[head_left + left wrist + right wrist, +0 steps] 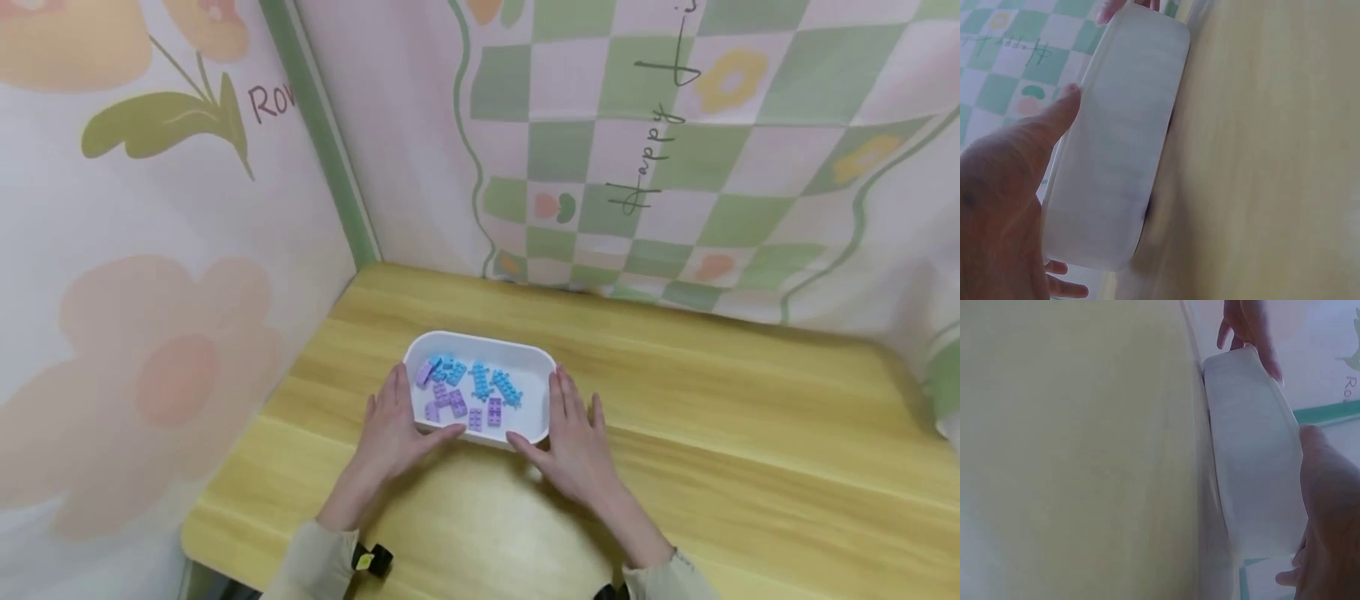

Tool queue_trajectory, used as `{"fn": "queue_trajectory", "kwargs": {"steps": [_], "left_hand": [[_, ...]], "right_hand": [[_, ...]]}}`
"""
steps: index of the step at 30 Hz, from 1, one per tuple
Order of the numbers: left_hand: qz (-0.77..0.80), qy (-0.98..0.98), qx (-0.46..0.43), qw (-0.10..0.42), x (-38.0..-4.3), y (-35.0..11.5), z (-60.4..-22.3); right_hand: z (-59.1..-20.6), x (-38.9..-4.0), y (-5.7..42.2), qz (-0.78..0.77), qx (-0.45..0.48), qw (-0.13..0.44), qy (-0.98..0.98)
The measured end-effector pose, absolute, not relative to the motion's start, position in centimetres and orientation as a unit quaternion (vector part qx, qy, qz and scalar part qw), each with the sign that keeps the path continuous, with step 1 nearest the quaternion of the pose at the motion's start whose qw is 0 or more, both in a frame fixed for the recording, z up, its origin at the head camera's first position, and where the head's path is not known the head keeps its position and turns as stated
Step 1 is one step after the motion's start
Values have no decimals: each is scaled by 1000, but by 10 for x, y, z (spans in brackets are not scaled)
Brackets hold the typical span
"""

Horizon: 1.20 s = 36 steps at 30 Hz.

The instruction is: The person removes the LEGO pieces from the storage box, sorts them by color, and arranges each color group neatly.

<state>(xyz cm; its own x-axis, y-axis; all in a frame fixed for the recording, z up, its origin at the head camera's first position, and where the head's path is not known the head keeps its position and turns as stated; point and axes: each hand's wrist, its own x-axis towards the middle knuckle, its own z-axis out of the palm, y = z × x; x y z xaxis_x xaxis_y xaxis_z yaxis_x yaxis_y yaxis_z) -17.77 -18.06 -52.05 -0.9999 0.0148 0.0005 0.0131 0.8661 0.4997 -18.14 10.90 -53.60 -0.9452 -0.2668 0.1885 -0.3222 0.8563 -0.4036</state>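
A white plastic box (532, 367) with rounded corners sits on the wooden table in the head view. At its left end my left hand (390, 437) grips it, fingers along the end wall and thumb at the near rim. My right hand (577, 446) holds the opposite end in the same way. Inside lie several purple building blocks (457, 404) toward the left and front. Light blue building blocks (480, 382) lie at the back left and in the middle, some of them long with side knobs. Both wrist views show the box's outer side wall (1116, 125), which hides the blocks.
The wooden table (712, 417) reaches back to a checked curtain (622, 150) hanging behind it. A flowered cloth wall (150, 333) closes off the left side. The table's rounded left corner (198, 533) is near my left sleeve.
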Motion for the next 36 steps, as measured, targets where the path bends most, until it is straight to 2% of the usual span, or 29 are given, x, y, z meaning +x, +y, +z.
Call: {"fn": "queue_trajectory", "kwargs": {"steps": [19,36], "left_hand": [[284,959,-2,14,-241,-172,-518],[276,960,-7,45,-249,-169,-513]], "right_hand": [[-533,-240,119,221,139,30,-965],[-530,-246,121,226,131,13,-965]]}}
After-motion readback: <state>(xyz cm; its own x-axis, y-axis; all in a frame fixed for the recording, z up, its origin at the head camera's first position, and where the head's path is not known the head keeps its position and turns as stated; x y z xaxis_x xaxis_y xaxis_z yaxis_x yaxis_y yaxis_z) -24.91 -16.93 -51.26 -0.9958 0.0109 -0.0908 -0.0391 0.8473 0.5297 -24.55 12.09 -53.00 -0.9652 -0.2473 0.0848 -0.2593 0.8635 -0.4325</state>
